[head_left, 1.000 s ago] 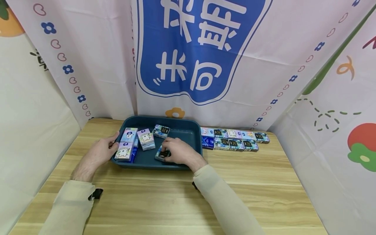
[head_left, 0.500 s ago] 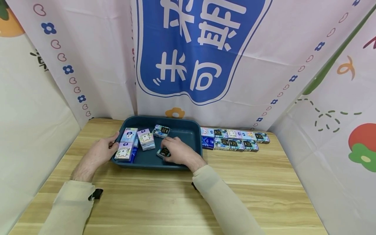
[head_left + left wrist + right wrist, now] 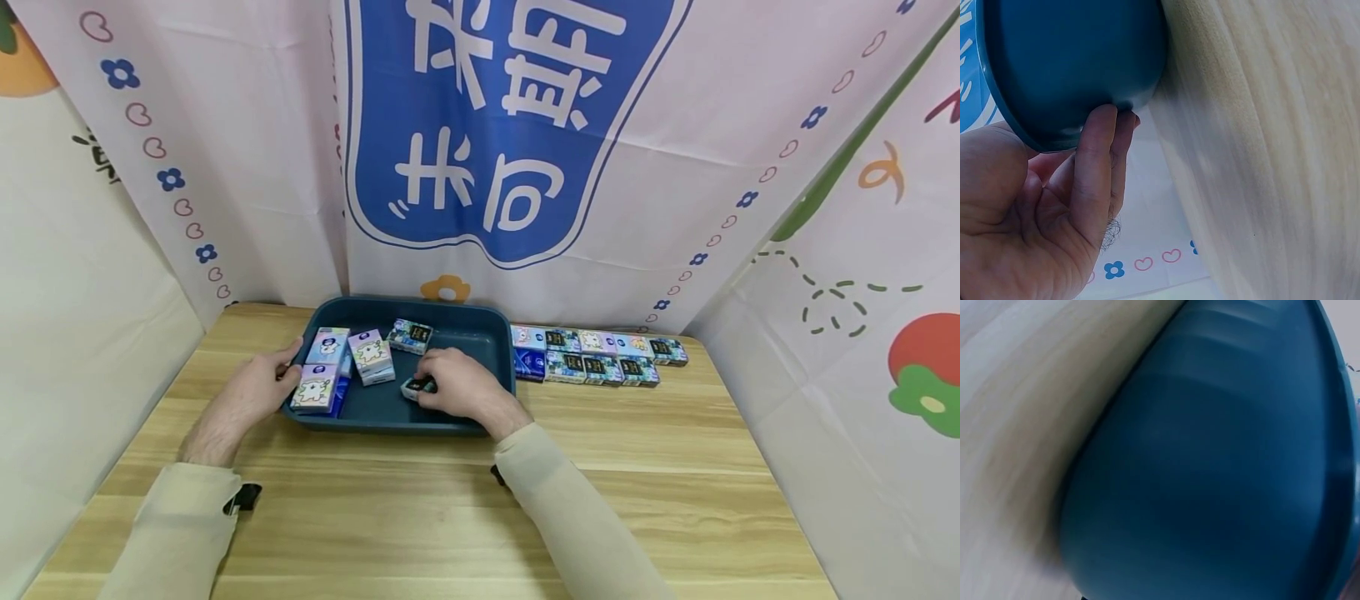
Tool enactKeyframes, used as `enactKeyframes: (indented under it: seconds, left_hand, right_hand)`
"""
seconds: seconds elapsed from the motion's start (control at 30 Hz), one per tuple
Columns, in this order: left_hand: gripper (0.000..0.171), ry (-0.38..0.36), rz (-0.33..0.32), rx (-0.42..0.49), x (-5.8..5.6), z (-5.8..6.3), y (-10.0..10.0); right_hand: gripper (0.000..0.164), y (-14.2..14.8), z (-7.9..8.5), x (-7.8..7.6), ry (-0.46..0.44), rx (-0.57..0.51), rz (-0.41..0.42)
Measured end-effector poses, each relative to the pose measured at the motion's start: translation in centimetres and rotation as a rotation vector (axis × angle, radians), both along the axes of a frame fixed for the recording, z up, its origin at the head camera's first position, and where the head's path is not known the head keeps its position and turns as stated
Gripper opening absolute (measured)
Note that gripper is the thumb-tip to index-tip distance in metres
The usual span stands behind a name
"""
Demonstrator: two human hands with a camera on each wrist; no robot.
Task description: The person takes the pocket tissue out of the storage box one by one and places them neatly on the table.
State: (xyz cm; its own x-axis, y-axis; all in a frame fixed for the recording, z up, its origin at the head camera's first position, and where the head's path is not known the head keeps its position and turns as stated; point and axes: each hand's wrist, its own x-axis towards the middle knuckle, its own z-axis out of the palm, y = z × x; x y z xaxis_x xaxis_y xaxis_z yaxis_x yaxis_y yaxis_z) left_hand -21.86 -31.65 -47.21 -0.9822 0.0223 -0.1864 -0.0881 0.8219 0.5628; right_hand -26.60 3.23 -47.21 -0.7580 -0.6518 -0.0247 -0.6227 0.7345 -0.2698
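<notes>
My left hand point(image 3: 255, 387) grips the left end of a dark teal plastic bin point(image 3: 405, 426). In the left wrist view, the fingers point(image 3: 1094, 169) press against the bin's outer wall below the rim. Inside the bin, my right hand point(image 3: 461, 385) pinches a black and blue floral tissue pack point(image 3: 412, 389), partly hidden under the fingers. Another floral tissue pack point(image 3: 410, 336) lies behind it. Pastel cartoon tissue packs point(image 3: 370, 350) are stacked to the left, some on dark blue ones. The right wrist view shows mainly the bin's outer wall point(image 3: 1197, 456); the right hand's grasp is hidden there.
Against the bin's right side, two rows of tissue packs point(image 3: 602, 369) lie on the wooden table point(image 3: 420, 517). A printed cloth point(image 3: 262, 167) hangs right behind the bin, and cloth walls stand on both sides.
My right hand and the floral pack have shifted slightly rightward and back within the bin. My left hand keeps its place on the bin.
</notes>
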Motion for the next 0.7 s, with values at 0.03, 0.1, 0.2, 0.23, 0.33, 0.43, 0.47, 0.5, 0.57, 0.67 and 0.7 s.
enactKeyframes:
  seconds: [0.03, 0.1, 0.2, 0.23, 0.33, 0.43, 0.47, 0.5, 0.57, 0.67, 0.7]
  left_hand:
    - [0.066, 0.000, 0.001, -0.003, 0.0, 0.0, 0.0]
    - [0.066, -0.002, 0.001, -0.007, -0.1, 0.0, -0.1]
    - [0.066, -0.002, 0.002, -0.009, -0.1, -0.1, -0.1]
    - [0.066, -0.002, 0.001, -0.009, -0.1, -0.1, -0.1]
    - [0.066, -0.003, 0.001, -0.003, 0.0, -0.1, 0.0]
    - [0.066, 0.000, -0.001, 0.004, 0.0, -0.1, 0.0]
    - [0.066, 0.002, -0.001, 0.005, 0.1, 0.0, 0.0]
    - [0.066, 0.000, -0.001, 0.008, 0.0, 0.0, 0.0]
    - [0.066, 0.000, -0.001, 0.009, 0.1, 0.0, 0.0]
    - [0.066, -0.004, -0.001, 0.005, 0.1, 0.0, 0.0]
    - [0.066, -0.006, -0.001, 0.005, 0.1, 0.0, -0.1]
  right_hand:
    - [0.028, 0.1, 0.1, 0.1, -0.005, -0.006, -0.008]
    - [0.028, 0.2, 0.4, 0.2, -0.019, -0.019, -0.024]
    - [0.027, 0.4, 0.8, 0.5, -0.024, -0.040, -0.045]
    - [0.027, 0.5, 0.9, 0.6, -0.023, -0.049, -0.048]
    - [0.025, 0.9, 1.2, 0.7, -0.019, -0.079, -0.053]
    - [0.024, 1.4, 1.6, 0.9, -0.023, -0.112, -0.060]
    - [0.024, 1.6, 1.8, 0.9, -0.024, -0.122, -0.063]
    - [0.024, 1.8, 1.9, 1.0, -0.024, -0.131, -0.067]
    - [0.024, 2.1, 2.2, 1.0, -0.022, -0.146, -0.075]
    - [0.024, 2.8, 2.6, 1.1, -0.014, -0.162, -0.090]
    - [0.024, 3.0, 2.8, 1.1, -0.010, -0.166, -0.098]
